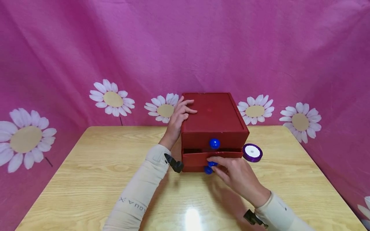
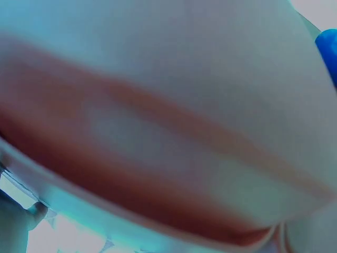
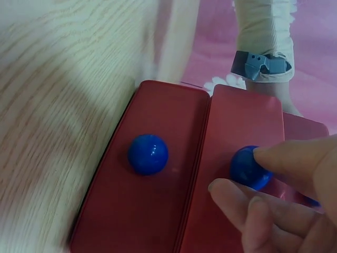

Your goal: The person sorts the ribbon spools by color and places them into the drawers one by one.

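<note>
A red box with three drawers [image 1: 212,114] stands on the table, each drawer front bearing a round blue knob. Slightly pulled out, the middle drawer [image 1: 194,159] leaves a dark gap under the top drawer. My right hand [image 1: 242,175] pinches the middle knob [image 3: 248,174] between thumb and fingers. Below it, the bottom drawer's knob [image 3: 148,154] is untouched; the top knob [image 1: 214,143] sits above. My left hand [image 1: 177,121] rests on the box's upper left edge, fingers spread over the top. In the left wrist view, the blurred box surface fills most of the picture.
A purple ribbon spool [image 1: 252,152] with a white centre lies on the wooden table [image 1: 121,150], right of the box. Behind hangs a pink curtain [image 1: 208,48] with large white daisies, close to the table's back edge.
</note>
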{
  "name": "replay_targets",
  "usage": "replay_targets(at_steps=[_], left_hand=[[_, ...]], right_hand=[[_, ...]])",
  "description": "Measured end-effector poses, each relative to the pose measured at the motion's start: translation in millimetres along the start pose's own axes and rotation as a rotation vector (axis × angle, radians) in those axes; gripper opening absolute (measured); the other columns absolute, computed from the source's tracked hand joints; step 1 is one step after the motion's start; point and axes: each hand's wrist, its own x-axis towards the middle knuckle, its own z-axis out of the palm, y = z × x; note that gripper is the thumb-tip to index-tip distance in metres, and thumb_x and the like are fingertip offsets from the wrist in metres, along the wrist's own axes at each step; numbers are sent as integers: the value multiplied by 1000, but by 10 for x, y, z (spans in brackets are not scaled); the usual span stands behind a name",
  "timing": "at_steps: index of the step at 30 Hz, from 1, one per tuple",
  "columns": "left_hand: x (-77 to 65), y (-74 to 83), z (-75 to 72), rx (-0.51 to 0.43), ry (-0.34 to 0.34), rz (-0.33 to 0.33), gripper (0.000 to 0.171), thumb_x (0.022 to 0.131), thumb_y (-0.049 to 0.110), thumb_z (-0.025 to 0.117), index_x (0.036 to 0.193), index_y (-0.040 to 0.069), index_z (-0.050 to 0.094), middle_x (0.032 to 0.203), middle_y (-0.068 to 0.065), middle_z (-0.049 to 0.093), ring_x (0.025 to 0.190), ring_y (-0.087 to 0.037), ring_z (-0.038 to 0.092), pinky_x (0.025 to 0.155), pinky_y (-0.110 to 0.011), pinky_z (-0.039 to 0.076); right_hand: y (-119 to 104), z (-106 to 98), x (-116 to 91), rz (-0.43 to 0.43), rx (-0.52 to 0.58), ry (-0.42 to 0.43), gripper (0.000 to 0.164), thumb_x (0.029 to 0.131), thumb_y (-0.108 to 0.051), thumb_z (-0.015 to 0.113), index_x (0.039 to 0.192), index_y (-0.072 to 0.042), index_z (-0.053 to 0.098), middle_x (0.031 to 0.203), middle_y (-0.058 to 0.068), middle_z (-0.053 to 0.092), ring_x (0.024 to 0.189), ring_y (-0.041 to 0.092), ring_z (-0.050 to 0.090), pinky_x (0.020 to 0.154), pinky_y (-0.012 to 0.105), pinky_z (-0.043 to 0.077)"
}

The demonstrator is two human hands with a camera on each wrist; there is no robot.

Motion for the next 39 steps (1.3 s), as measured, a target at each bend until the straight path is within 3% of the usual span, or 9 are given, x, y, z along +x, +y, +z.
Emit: replay_targets(at_steps=[3,7,11,20,26,39], left_hand=[[-21,141,15,4,-3,-30,36,86,0,34,102,-14,63,137,-32,44,144,-43,9,117,-49,4],[11,193,22,12,-3,-54,37,87,3,34,103,-13,63,138,-29,43,144,-40,9,117,-47,5],[63,199,24,10,-6,-43,36,87,1,34,104,-15,62,138,-31,42,144,-42,8,117,-47,5],[5,172,11,8,-2,-10,35,87,-2,34,102,-16,62,136,-34,44,143,-46,9,117,-48,4],[47,185,14,10,-6,-47,36,88,2,34,104,-14,62,139,-30,41,144,-41,9,117,-46,5],[16,224,31,31,0,-13,35,86,-2,34,103,-16,62,137,-35,42,142,-48,9,116,-52,4]], right_hand=[[9,8,-8,2,1,-1,27,82,-16,76,109,-20,74,91,-8,71,65,-2,55,61,22,49],[31,-1,33,3,6,17,28,81,-15,77,109,-20,74,94,-7,71,72,3,60,67,27,53],[58,-8,85,21,28,30,29,82,-15,76,110,-19,73,96,-5,72,74,5,63,66,27,54],[65,47,75,59,49,21,30,81,-15,77,111,-20,73,101,-3,72,77,8,66,69,28,56],[89,55,93,73,65,42,32,82,-15,76,112,-21,73,104,-3,72,81,12,67,70,31,57],[96,111,41,48,97,95,32,80,-14,77,111,-19,73,102,-2,72,76,8,64,65,29,56]])
